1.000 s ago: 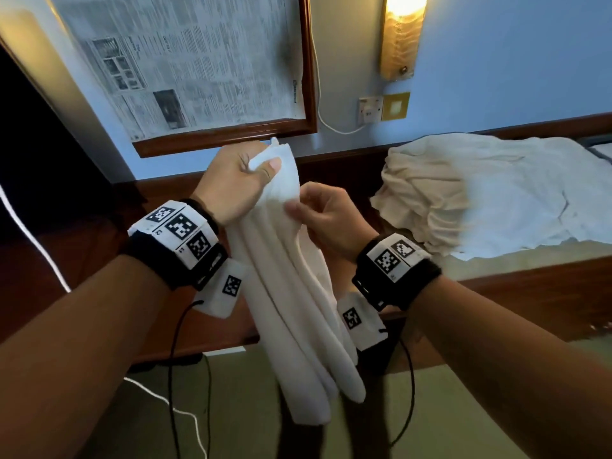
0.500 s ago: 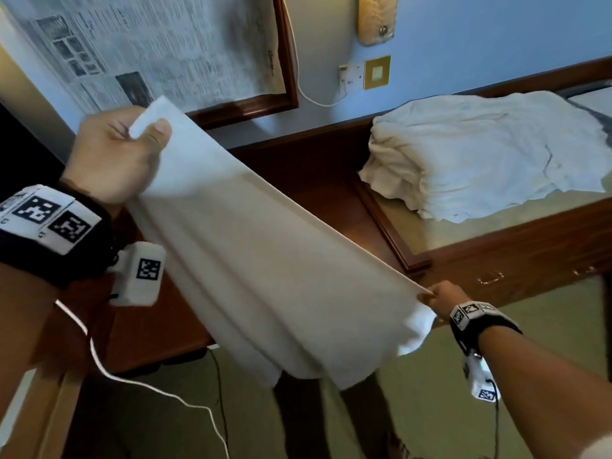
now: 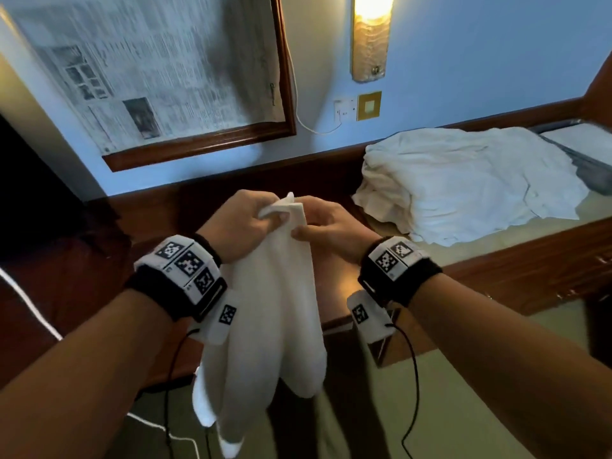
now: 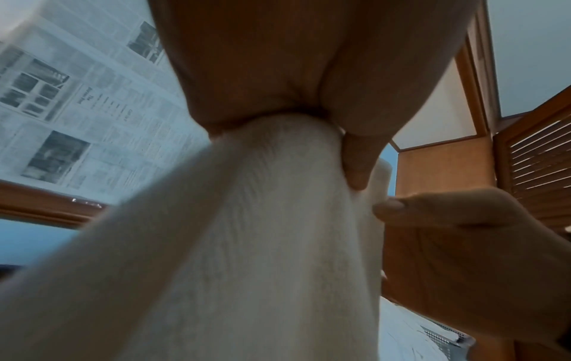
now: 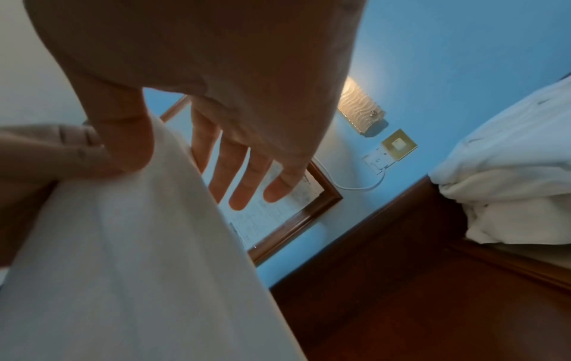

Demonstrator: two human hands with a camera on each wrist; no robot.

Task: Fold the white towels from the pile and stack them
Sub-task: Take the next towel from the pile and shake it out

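Note:
A white towel (image 3: 275, 309) hangs doubled in front of me, above the wooden desk's edge. My left hand (image 3: 275, 212) grips its top corners, thumb over the cloth (image 4: 247, 244). My right hand (image 3: 309, 223) meets it from the right and pinches the same top edge, with the thumb on the near face and the fingers (image 5: 244, 185) straight behind the towel (image 5: 123, 268). The pile of unfolded white towels (image 3: 463, 183) lies on the desk to the right, apart from both hands. No folded stack is in view.
The dark wooden desk (image 3: 516, 260) runs along a blue wall. A framed newspaper sheet (image 3: 159, 77) hangs at the left, with a lit wall lamp (image 3: 371, 38) and a socket (image 3: 344, 111) with a white cable beside it. Green floor lies below.
Half a second ago the towel was stretched wide, left hand high and right hand low. The hands have come together, and the towel now hangs doubled.

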